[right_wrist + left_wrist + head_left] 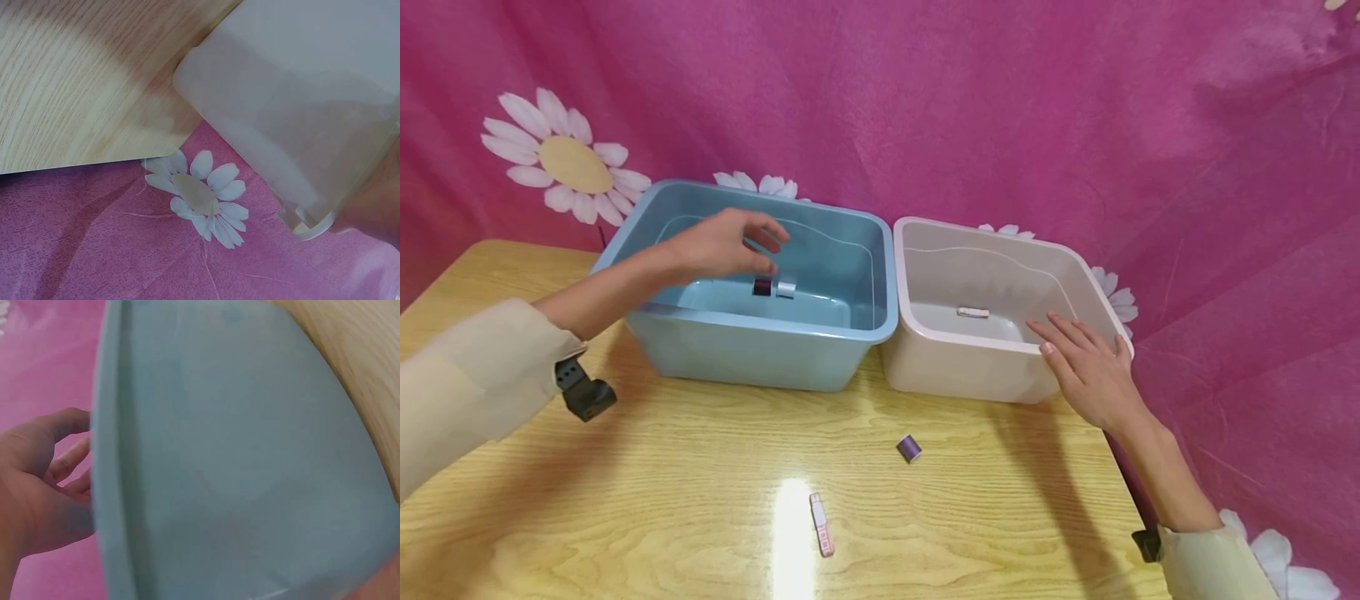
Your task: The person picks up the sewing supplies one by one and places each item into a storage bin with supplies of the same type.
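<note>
My left hand (722,243) hangs over the blue bin (752,321), fingers loosely bent and nothing between them. Below it on the bin floor lie a dark red thread spool (762,287) and a white thread spool (786,290). At the near right rim of the beige bin (970,367), my right hand (1093,375) has its fingers extended over the opening, holding nothing. A small pale strip (973,312) rests inside that bin. In the left wrist view, the blue bin's wall hides part of the left fingers; most of the right hand is outside the right wrist view.
On the wooden table (700,475) in front of the bins lie a purple thread spool (909,448) and a narrow pink-and-white strip with markings (822,525). A magenta cloth with daisies (865,100) hangs behind and drops along the table's right edge. The bins stand side by side.
</note>
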The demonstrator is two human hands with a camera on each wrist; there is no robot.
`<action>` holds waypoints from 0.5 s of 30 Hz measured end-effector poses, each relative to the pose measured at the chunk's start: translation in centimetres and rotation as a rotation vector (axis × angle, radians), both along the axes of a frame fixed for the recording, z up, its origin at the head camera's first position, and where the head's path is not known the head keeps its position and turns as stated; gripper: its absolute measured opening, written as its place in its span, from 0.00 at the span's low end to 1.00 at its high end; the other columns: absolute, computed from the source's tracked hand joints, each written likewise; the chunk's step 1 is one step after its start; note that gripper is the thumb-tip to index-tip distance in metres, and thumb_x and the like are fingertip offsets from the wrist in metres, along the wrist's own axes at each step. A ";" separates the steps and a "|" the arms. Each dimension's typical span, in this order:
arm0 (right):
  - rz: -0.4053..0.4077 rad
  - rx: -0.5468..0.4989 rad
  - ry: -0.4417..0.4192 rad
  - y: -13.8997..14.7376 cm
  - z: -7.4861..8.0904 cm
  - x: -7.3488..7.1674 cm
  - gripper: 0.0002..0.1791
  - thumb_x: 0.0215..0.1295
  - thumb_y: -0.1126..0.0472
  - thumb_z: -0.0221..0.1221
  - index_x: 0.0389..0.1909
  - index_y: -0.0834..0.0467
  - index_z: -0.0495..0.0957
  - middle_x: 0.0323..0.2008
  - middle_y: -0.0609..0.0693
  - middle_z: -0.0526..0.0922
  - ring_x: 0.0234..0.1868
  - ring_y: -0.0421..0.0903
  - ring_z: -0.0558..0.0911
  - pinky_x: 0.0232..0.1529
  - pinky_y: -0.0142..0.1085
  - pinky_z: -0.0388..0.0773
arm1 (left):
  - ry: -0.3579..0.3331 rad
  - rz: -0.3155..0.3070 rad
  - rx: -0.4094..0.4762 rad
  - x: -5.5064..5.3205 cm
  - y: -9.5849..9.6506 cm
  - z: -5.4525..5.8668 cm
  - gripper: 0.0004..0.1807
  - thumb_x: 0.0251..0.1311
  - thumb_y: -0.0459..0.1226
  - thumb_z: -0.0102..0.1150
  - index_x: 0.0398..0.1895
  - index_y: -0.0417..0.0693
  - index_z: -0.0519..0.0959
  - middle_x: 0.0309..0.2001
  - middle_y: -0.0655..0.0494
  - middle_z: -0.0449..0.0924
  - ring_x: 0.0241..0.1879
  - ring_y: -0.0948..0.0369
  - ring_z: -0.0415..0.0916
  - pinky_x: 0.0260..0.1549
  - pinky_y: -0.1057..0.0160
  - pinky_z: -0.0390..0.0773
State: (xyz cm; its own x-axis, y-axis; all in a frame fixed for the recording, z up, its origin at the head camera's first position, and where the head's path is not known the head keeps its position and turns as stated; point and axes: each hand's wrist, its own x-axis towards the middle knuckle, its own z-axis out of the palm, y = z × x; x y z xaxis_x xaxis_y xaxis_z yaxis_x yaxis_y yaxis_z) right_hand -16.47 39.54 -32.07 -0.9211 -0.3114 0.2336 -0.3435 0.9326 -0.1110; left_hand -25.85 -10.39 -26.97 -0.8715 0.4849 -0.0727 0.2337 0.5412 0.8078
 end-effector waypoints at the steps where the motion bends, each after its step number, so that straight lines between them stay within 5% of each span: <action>1: 0.000 -0.001 -0.002 0.0 0.0 0.1 0.24 0.81 0.50 0.41 0.73 0.46 0.67 0.72 0.57 0.64 0.68 0.69 0.61 0.60 0.77 0.36 | 0.002 -0.007 0.008 0.3 0.1 0.2 0.25 0.66 0.30 0.60 0.66 0.40 0.70 0.61 0.40 0.73 0.60 0.44 0.73 0.57 0.45 0.73; 15: -0.006 0.000 0.003 -0.1 0.0 0.1 0.24 0.81 0.49 0.40 0.72 0.46 0.68 0.72 0.57 0.64 0.68 0.69 0.61 0.60 0.77 0.36 | 0.048 -0.124 0.118 5.0 2.9 2.5 0.25 0.61 0.31 0.65 0.62 0.47 0.75 0.57 0.46 0.78 0.54 0.51 0.79 0.52 0.51 0.78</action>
State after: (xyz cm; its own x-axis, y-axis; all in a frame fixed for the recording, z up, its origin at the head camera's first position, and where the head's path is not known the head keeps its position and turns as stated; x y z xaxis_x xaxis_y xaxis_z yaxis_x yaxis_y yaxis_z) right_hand -16.37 39.42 -32.05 -0.9222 -0.3060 0.2364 -0.3383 0.9346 -0.1099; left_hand -20.84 -7.46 -24.50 -0.8053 0.5920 0.0314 0.3329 0.4078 0.8502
